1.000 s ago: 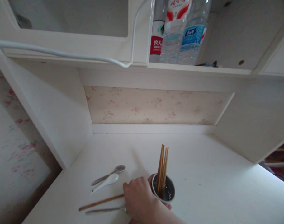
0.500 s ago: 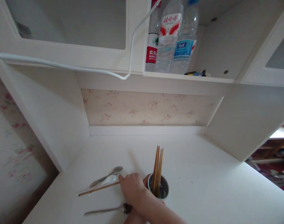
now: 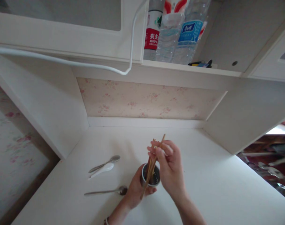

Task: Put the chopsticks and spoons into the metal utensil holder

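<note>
A small dark cup (image 3: 153, 179) with a white rim stands on the white desk (image 3: 215, 187) and holds several wooden chopsticks (image 3: 152, 153). My left hand (image 3: 134, 189) is wrapped round the cup from its left side. My right hand (image 3: 169, 167) is above the cup, fingers pinched on one wooden chopstick (image 3: 143, 190) that slants down past the cup's near rim, its top end sticking out above my fingers.
Left of the cup lie a metal spoon (image 3: 105, 163), a white ceramic spoon (image 3: 102, 169) and another metal spoon (image 3: 107, 191). On the shelf above stand water bottles (image 3: 172, 31). A white cable (image 3: 86, 64) hangs along the cabinet front.
The chopstick that lay on the desk left of the cup is now lifted in my right hand over the cup. My left hand has come in and taken hold of the cup.
</note>
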`<action>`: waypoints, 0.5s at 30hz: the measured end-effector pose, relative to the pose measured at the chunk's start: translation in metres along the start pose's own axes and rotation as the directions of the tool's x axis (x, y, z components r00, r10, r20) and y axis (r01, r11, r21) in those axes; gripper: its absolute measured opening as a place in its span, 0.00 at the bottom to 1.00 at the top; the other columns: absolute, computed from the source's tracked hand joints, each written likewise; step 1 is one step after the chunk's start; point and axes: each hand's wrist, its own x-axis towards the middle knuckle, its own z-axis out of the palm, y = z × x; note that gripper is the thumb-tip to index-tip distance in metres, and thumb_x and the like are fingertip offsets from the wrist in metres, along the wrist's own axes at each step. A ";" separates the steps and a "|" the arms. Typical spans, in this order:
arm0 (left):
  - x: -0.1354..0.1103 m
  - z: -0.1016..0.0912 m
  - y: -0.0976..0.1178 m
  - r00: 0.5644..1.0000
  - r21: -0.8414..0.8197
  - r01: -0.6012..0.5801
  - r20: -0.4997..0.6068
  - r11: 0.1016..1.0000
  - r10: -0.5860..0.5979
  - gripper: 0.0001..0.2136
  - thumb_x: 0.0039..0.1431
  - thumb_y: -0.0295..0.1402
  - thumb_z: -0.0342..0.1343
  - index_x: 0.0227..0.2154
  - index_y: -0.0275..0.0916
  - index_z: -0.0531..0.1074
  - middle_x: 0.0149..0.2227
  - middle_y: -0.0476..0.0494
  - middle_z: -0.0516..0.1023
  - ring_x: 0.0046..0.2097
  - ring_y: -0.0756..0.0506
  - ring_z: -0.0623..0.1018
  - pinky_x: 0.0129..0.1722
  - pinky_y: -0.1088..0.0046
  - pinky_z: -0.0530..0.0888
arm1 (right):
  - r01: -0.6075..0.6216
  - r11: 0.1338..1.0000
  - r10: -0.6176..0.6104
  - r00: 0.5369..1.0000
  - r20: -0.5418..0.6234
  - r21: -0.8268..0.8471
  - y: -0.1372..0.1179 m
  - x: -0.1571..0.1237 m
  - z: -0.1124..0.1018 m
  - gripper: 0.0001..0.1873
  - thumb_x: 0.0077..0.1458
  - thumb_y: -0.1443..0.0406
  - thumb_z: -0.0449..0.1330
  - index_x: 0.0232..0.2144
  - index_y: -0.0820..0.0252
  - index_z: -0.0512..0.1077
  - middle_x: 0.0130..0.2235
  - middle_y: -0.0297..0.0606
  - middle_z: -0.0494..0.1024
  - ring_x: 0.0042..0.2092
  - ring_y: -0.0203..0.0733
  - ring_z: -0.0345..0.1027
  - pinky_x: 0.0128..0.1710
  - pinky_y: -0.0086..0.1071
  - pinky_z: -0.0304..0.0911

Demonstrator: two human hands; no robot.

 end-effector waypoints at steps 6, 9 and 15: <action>0.002 0.001 -0.009 0.999 -0.005 -0.007 -0.047 1.000 0.007 0.39 0.43 0.31 0.71 0.59 0.42 0.59 0.58 0.36 0.69 0.60 0.35 0.68 0.62 0.55 0.59 | 0.044 0.997 -0.022 0.949 -0.316 0.061 0.017 0.032 -0.048 0.21 0.58 0.60 0.61 0.53 0.49 0.62 0.47 0.38 0.77 0.44 0.42 0.76 0.49 0.48 0.70; 0.002 0.001 -0.010 0.998 -0.014 0.014 -0.056 1.000 -0.015 0.40 0.43 0.30 0.71 0.59 0.43 0.58 0.59 0.36 0.68 0.60 0.36 0.68 0.62 0.56 0.60 | -0.047 0.996 0.068 0.951 -0.300 0.078 0.042 0.030 -0.056 0.18 0.57 0.57 0.61 0.49 0.52 0.67 0.48 0.41 0.77 0.46 0.45 0.75 0.50 0.49 0.69; 0.002 0.001 -0.009 0.998 -0.013 0.021 -0.063 1.000 -0.022 0.40 0.43 0.30 0.71 0.59 0.43 0.58 0.60 0.36 0.68 0.61 0.36 0.67 0.63 0.54 0.59 | -0.176 0.979 0.191 0.969 -0.158 0.104 0.084 0.012 -0.050 0.19 0.57 0.53 0.60 0.48 0.53 0.69 0.51 0.43 0.77 0.51 0.48 0.73 0.54 0.52 0.66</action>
